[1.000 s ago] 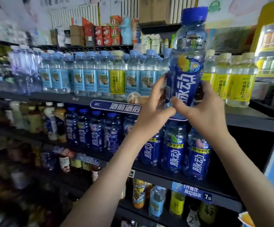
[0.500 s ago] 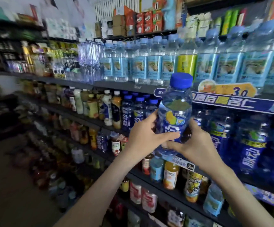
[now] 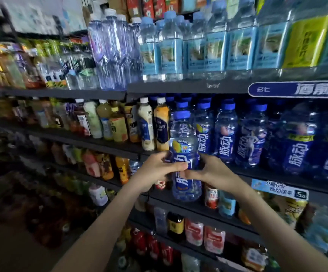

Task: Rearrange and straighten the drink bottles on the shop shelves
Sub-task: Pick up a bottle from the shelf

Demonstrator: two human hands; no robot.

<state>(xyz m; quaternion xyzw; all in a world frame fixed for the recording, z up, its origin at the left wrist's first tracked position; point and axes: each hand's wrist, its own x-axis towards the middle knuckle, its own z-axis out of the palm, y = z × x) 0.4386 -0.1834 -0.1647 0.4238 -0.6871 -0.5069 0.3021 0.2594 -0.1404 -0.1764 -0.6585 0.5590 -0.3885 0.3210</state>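
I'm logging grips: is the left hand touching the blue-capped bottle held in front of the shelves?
Touching. The head view shows the left hand with its thumb lying across the label of the blue-capped bottle.

My left hand and right hand are covering the blue bottle at mid-label. At ten o'clock the far bottles are blurring unreadably. At two o'clock the blue sign is running off-frame.

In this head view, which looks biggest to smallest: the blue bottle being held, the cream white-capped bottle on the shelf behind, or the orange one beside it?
1. blue bottle: largest, partly because it is nearest the camera.
2. cream bottle and orange bottle: they look alike, so unranked.
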